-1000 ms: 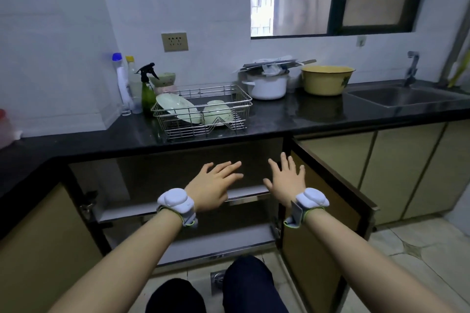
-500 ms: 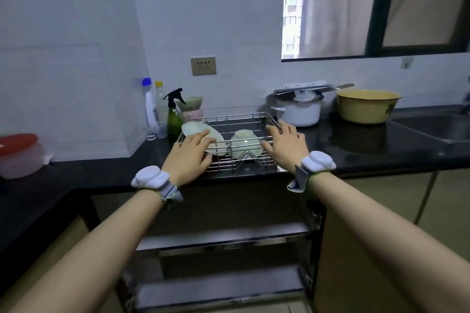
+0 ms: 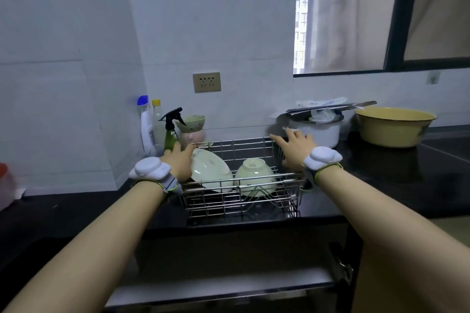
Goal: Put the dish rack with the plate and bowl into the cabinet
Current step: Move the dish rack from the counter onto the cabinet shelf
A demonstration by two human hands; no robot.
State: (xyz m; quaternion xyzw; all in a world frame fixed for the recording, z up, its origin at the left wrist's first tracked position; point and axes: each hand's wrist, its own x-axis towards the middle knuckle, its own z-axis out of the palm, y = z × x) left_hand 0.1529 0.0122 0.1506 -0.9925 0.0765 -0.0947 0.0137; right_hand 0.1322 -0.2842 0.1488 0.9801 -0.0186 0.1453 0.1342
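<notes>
With your spread fingers point(image 3: 277, 138) flanking the rack point(image 3: 244, 201) on the table point(image 3: 381, 185), lift and stow it in the cabinet point(image 3: 229, 287).

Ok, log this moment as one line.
left hand on left end of wire dish rack | right hand on right end | rack on black counter | grip unclear

Wire rack point(image 3: 241, 201) set on the black counter's front edge, pale plate point(image 3: 211, 173) leaned tilted at its left, bowl point(image 3: 255, 176) upturned beside it, cabinet point(image 3: 229, 284) opened below.
</notes>
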